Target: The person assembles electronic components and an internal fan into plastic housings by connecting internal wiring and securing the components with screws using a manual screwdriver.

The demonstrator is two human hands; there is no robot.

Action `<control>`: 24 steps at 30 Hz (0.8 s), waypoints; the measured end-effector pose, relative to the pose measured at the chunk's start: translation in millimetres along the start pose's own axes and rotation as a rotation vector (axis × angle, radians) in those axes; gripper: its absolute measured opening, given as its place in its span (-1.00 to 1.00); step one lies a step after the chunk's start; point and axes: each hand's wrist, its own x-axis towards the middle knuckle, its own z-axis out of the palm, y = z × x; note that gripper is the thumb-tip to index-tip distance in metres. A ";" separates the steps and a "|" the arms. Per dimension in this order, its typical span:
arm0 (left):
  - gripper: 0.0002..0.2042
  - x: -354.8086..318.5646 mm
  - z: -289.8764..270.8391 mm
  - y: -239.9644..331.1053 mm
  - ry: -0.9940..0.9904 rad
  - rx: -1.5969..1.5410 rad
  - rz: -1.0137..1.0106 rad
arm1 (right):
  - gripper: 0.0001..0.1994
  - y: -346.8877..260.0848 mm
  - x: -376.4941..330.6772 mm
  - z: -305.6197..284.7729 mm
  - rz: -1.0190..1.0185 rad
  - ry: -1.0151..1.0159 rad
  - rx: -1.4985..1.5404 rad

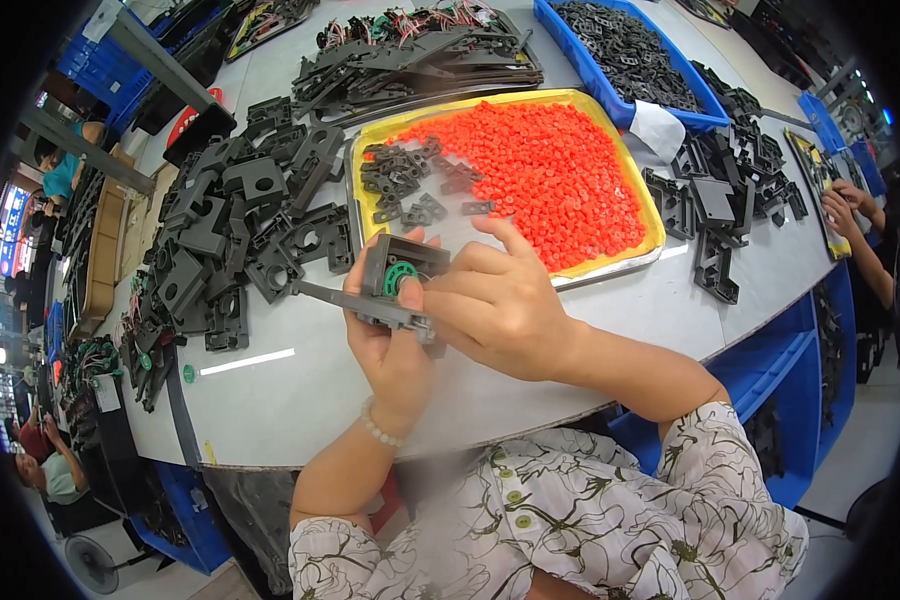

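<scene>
My left hand (390, 372) is closed around a dark grey plastic housing (374, 306), above the table's near side. A long grey arm sticks out from the housing to the left. Inside its hollow sits a round green part (398, 278) with openings in it. My right hand (505, 312) is at the housing's right side, its thumb and bent fingers gathered at the green part while one finger lifts away. Whatever small thing may be between those fingertips is hidden. Just beyond lies a yellow-rimmed tray (625, 130) of small red plastic pieces (560, 165) and small dark grey pieces (395, 178).
Grey housings (205, 225) are heaped on the left, beside a loose green disc (188, 373). Long grey parts with wires (420, 65) lie at the back. A blue bin (705, 112) holds dark pieces; more grey brackets (715, 200) lie right. A co-worker's hands (842, 208) show far right.
</scene>
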 end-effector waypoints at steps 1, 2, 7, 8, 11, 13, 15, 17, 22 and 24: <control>-0.59 -0.2 1.8 0.6 -0.001 -0.002 -0.001 | -0.91 1.1 -0.3 1.2 0.004 -0.017 0.010; -0.60 0.5 5.0 2.8 0.029 -0.074 -0.030 | -0.90 2.3 -0.8 2.4 0.007 -0.034 0.021; -0.62 7.3 2.6 7.4 0.101 -0.132 -0.168 | -0.83 3.9 1.0 2.2 0.012 -0.089 0.063; -0.63 8.9 1.3 7.5 0.113 -0.192 -0.219 | -0.76 3.8 2.6 -1.4 0.030 -0.123 0.115; -0.65 11.6 -2.7 7.6 0.134 -0.255 -0.264 | -0.79 11.3 3.1 -12.2 0.048 -0.127 0.083; -0.66 11.8 -3.7 7.4 0.141 -0.262 -0.264 | -0.79 11.8 5.6 -17.7 0.045 -0.113 0.081; -0.67 12.8 -2.0 9.0 0.141 -0.275 -0.269 | -0.78 9.8 6.0 -17.6 0.045 -0.096 0.075; -0.67 13.3 -0.7 10.1 0.133 -0.263 -0.266 | -0.77 1.3 4.8 -13.6 0.037 -0.103 0.010; -0.67 9.8 1.5 9.5 0.132 -0.241 -0.273 | -0.88 -2.4 -1.8 0.0 -0.003 -0.141 -0.080; -0.66 9.7 0.5 8.9 0.124 -0.221 -0.281 | -0.93 -2.3 -1.2 -1.5 0.004 -0.167 -0.079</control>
